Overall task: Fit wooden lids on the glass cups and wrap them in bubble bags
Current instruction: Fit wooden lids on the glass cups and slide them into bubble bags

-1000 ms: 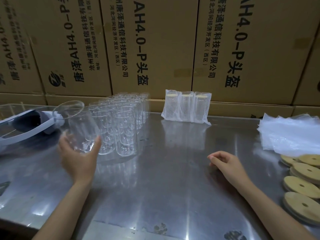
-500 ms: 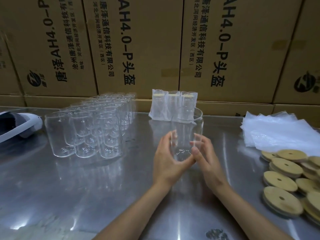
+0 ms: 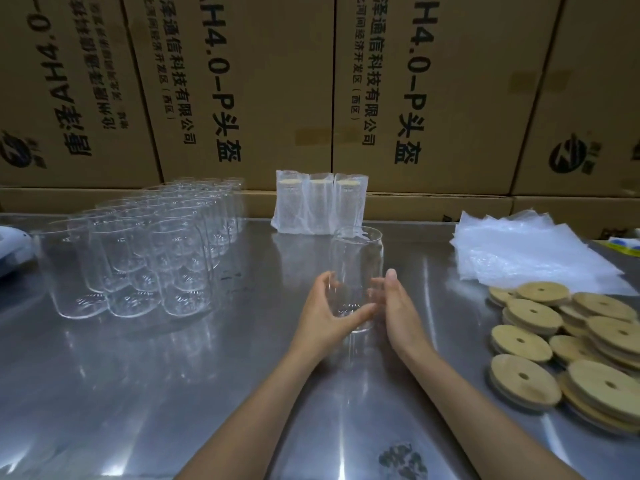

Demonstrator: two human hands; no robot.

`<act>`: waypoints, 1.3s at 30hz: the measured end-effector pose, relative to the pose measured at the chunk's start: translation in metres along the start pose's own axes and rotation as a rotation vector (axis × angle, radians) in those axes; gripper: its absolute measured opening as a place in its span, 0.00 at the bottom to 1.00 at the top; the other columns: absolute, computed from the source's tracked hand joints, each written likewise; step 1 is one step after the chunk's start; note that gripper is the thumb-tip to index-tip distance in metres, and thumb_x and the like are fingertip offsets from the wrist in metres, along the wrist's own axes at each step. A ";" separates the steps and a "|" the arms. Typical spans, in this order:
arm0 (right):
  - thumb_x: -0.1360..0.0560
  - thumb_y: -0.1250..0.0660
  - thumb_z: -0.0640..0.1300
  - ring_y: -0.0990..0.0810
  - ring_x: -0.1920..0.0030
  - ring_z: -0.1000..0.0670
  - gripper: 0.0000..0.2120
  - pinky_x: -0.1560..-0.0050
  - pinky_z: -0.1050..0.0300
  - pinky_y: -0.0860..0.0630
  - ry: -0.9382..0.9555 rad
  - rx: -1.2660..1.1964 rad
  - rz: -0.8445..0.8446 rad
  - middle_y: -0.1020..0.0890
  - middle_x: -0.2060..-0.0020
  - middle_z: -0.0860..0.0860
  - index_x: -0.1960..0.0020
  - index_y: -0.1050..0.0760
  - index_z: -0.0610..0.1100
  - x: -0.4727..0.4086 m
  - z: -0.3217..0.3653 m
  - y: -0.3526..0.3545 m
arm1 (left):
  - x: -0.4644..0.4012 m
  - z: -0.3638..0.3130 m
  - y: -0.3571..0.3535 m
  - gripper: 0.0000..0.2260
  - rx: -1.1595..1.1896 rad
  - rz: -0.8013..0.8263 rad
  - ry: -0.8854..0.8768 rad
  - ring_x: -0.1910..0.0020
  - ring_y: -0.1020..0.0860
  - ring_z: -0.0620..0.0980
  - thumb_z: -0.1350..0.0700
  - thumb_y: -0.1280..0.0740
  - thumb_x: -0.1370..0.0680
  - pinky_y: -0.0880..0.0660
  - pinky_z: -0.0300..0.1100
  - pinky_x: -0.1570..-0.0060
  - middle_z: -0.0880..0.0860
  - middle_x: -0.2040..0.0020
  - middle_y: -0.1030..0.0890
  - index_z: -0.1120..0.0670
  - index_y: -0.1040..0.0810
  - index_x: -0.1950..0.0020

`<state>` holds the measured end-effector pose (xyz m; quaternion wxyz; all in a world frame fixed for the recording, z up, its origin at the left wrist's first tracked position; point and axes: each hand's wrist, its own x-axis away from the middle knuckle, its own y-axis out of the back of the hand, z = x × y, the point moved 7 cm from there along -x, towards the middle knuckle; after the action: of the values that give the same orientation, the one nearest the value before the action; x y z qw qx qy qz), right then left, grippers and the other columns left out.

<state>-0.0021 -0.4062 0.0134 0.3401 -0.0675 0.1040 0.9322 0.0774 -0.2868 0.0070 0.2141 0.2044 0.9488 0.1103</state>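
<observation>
A wall of printed cardboard cartons (image 3: pixel 263 91) rises behind a stainless steel table (image 3: pixel 138 393) that fills the lower part of the view. On the table's left, a tight cluster of empty glass cups (image 3: pixel 145 251) stands upright in rows running back toward the cartons. On the right, a loose stack of clear bubble bags (image 3: pixel 530 251) lies flat, and just in front of it sits a heap of round wooden lids (image 3: pixel 568 344), each with a small hole, overlapping one another near the table's right edge. Against the cartons at center back, three wrapped cups (image 3: pixel 320 204) stand side by side, touching, each sealed in a bubble bag with a pale lid showing at the top. At center, one glass cup (image 3: pixel 355 271) stands upright with no lid on it, well apart from the cluster. The left hand (image 3: pixel 323 311) grips its lower part, fingers curled round the far side and thumb across the near side at the base. The right hand (image 3: pixel 398 306) is just beside the cup, palm facing it, fingers straight and together; whether it touches the glass cannot be told. At the far left edge, part of a white object (image 3: pixel 14 251) rests on the table.
</observation>
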 end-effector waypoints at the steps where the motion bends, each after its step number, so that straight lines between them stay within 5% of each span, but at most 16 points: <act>1: 0.21 0.50 0.65 0.21 0.43 0.47 0.21 0.43 0.51 0.29 0.023 0.121 -0.043 0.20 0.52 0.57 0.46 0.26 0.54 -0.001 0.002 0.006 | 0.001 0.002 0.000 0.40 0.004 0.015 0.025 0.37 0.27 0.45 0.46 0.21 0.35 0.29 0.44 0.35 0.45 0.39 0.27 0.49 0.37 0.29; 4: 0.21 0.42 0.57 0.37 0.27 0.42 0.23 0.30 0.44 0.42 0.104 0.768 -0.258 0.27 0.33 0.46 0.32 0.32 0.46 -0.004 0.013 0.039 | 0.004 0.006 0.002 0.43 -0.014 0.073 0.057 0.37 0.27 0.44 0.45 0.21 0.35 0.29 0.43 0.35 0.44 0.38 0.29 0.48 0.40 0.27; 6: 0.22 0.41 0.57 0.53 0.23 0.37 0.30 0.27 0.37 0.56 -0.014 1.044 -0.322 0.43 0.24 0.41 0.26 0.41 0.43 -0.008 0.011 0.062 | 0.007 0.006 0.002 0.43 -0.015 0.106 0.063 0.37 0.28 0.43 0.45 0.21 0.35 0.29 0.41 0.36 0.43 0.36 0.29 0.48 0.41 0.26; 8: 0.23 0.41 0.57 0.61 0.24 0.33 0.35 0.28 0.34 0.60 -0.186 1.152 -0.346 0.53 0.23 0.38 0.24 0.47 0.41 -0.011 0.004 0.086 | 0.008 0.005 0.003 0.44 -0.012 0.123 0.069 0.37 0.28 0.43 0.46 0.21 0.35 0.30 0.40 0.36 0.44 0.35 0.30 0.49 0.41 0.26; 13: 0.24 0.40 0.58 0.57 0.25 0.30 0.37 0.28 0.32 0.58 -0.528 1.141 -0.347 0.54 0.23 0.35 0.23 0.50 0.43 -0.012 -0.017 0.127 | 0.009 0.001 0.003 0.40 -0.015 0.127 0.068 0.40 0.27 0.41 0.48 0.22 0.33 0.32 0.34 0.43 0.45 0.34 0.29 0.50 0.39 0.27; 17: 0.25 0.39 0.56 0.45 0.28 0.34 0.32 0.29 0.35 0.49 -0.501 1.200 -0.351 0.41 0.27 0.39 0.26 0.43 0.44 -0.013 -0.018 0.127 | 0.010 0.000 0.003 0.38 -0.025 0.124 0.064 0.39 0.27 0.43 0.48 0.22 0.33 0.30 0.38 0.40 0.46 0.33 0.28 0.50 0.37 0.28; 21: 0.25 0.37 0.52 0.41 0.33 0.35 0.27 0.37 0.46 0.36 -0.414 1.110 -0.377 0.40 0.31 0.39 0.31 0.37 0.40 -0.012 -0.011 0.126 | 0.011 -0.001 0.004 0.37 -0.032 0.120 0.058 0.38 0.26 0.45 0.49 0.22 0.33 0.28 0.41 0.38 0.46 0.34 0.27 0.50 0.36 0.28; 24: 0.24 0.36 0.48 0.44 0.31 0.33 0.26 0.37 0.46 0.34 -0.442 1.045 -0.373 0.43 0.30 0.37 0.30 0.38 0.40 -0.011 -0.014 0.130 | 0.011 -0.002 0.004 0.37 -0.033 0.118 0.055 0.39 0.26 0.45 0.48 0.22 0.33 0.28 0.41 0.38 0.46 0.34 0.27 0.49 0.35 0.29; 31: 0.24 0.36 0.48 0.35 0.34 0.36 0.21 0.36 0.46 0.37 -0.350 1.045 -0.413 0.31 0.34 0.37 0.34 0.32 0.42 -0.009 -0.008 0.134 | 0.012 -0.003 0.004 0.37 -0.028 0.127 0.052 0.40 0.26 0.44 0.48 0.22 0.33 0.30 0.36 0.43 0.46 0.34 0.28 0.50 0.36 0.28; 35: 0.25 0.33 0.53 0.27 0.40 0.40 0.19 0.45 0.47 0.29 0.036 0.723 -0.420 0.22 0.44 0.43 0.39 0.28 0.44 -0.009 0.025 0.114 | 0.012 -0.004 0.003 0.37 -0.037 0.126 0.045 0.41 0.26 0.44 0.47 0.22 0.33 0.29 0.37 0.43 0.45 0.35 0.28 0.49 0.35 0.29; 39: 0.26 0.33 0.61 0.23 0.43 0.51 0.15 0.45 0.50 0.26 0.425 0.242 -0.345 0.21 0.47 0.58 0.42 0.27 0.57 0.007 0.076 0.079 | 0.012 -0.003 0.002 0.35 -0.047 0.127 0.026 0.45 0.25 0.41 0.47 0.22 0.33 0.29 0.32 0.49 0.44 0.37 0.27 0.48 0.34 0.31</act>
<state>-0.0625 -0.4429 0.0972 0.4696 -0.2367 0.2703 0.8064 0.0669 -0.2800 0.0062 0.1992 0.2575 0.9338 0.1483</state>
